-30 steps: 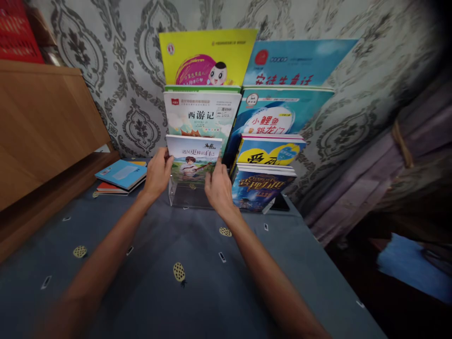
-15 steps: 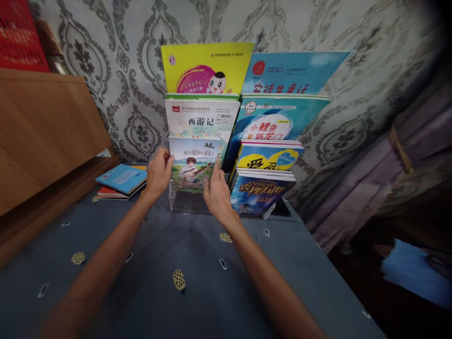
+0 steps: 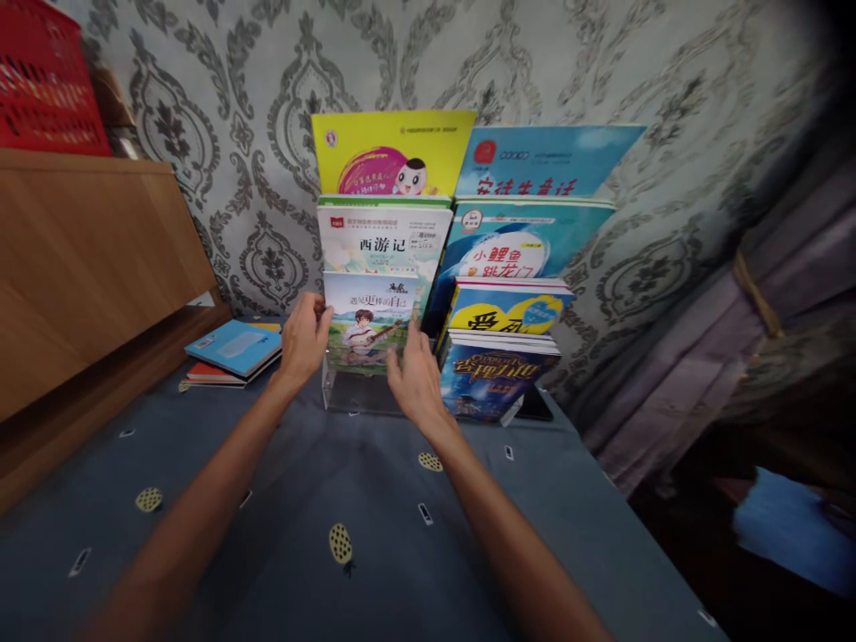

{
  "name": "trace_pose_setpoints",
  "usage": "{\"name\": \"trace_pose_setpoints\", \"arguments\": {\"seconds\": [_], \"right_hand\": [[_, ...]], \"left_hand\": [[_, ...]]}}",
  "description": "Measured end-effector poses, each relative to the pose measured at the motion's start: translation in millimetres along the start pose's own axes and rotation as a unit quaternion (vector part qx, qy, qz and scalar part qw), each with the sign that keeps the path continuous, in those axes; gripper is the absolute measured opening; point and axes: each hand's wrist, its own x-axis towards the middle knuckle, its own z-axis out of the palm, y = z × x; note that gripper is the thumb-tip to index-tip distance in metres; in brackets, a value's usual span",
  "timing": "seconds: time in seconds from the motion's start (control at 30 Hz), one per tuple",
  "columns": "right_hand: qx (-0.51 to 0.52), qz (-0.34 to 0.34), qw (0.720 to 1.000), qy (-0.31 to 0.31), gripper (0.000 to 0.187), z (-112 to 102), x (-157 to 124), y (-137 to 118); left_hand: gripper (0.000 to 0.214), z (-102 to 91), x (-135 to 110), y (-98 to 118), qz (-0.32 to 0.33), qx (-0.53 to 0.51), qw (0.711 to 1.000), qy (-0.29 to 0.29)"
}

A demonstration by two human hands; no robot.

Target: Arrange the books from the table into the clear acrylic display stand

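Note:
A picture book with a guitar-playing child on its cover [image 3: 370,319] stands in the front left slot of a clear tiered book rack [image 3: 348,392]. My left hand [image 3: 304,339] grips the book's left edge with curled fingers. My right hand [image 3: 415,379] has its fingers against the book's right lower edge. Behind it stand a white book [image 3: 384,241] and a yellow book [image 3: 391,152]. The right column holds several blue books [image 3: 501,357].
A small stack of books with a light-blue cover [image 3: 231,349] lies left of the rack on the blue patterned surface [image 3: 300,517]. A wooden headboard [image 3: 80,259] rises at left with a red crate [image 3: 40,80] on top. Curtains [image 3: 722,339] hang at right.
The picture book has sunk lower into the front slot, and both hands have come down with it. The view has tilted slightly downward.

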Motion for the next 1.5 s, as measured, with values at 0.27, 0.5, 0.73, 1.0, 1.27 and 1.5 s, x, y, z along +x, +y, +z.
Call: {"name": "trace_pose_setpoints", "arguments": {"seconds": [0.27, 0.5, 0.73, 1.0, 1.27, 1.5], "right_hand": [[0.013, 0.018, 1.000, -0.012, 0.071, -9, 2, -5], [0.010, 0.019, 1.000, -0.015, 0.070, -8, 1, -5], [0.032, -0.004, 0.999, 0.001, 0.070, -4, 3, 2], [0.037, -0.024, 0.999, -0.004, 0.072, -8, 9, 8], [0.030, -0.034, 0.999, -0.015, 0.071, -9, 10, 10], [0.040, -0.041, 0.998, -0.008, 0.071, -10, 9, 8]], "left_hand": [[0.018, -4.8, -1, 2, -0.010, -0.005, 1.000, -0.016], [0.019, -6.7, -1, 4, -0.016, 0.011, 1.000, -0.015], [0.020, -5.4, 4, 5, -0.039, 0.040, 0.998, -0.034], [0.021, -0.4, 17, 7, -0.051, 0.026, 0.998, -0.012], [0.025, 0.4, 16, 8, -0.076, 0.035, 0.996, -0.013], [0.020, -4.7, 6, 10, -0.074, 0.027, 0.997, -0.025]]}}
